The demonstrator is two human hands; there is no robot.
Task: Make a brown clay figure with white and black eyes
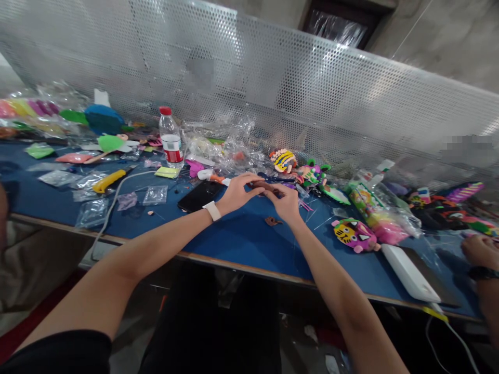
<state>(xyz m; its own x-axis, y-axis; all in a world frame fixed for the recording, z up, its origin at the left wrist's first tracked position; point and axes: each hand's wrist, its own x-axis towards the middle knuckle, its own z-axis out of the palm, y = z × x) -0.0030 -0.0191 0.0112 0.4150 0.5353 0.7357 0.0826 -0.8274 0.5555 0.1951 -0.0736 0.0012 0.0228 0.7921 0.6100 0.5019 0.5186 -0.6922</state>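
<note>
Above the blue table, my left hand (239,192) and my right hand (285,202) meet fingertip to fingertip. Between them the fingers pinch a small brown piece (268,186) that looks like modelling clay, mostly covered by the fingers. Just below my right hand, a brown clay lump (273,221) of uneven shape lies on the table. Close to my left wrist, which wears a white band, rests a black phone (200,196). A white tube with an orange part (212,177) lies behind the phone.
A water bottle (170,139) stands at the back left, near a yellow cutter (109,181) and plastic bags. Right of my hands are a pink and yellow clay face (355,235) and a white power bank (409,271). Another person's hand (482,253) is at the far right.
</note>
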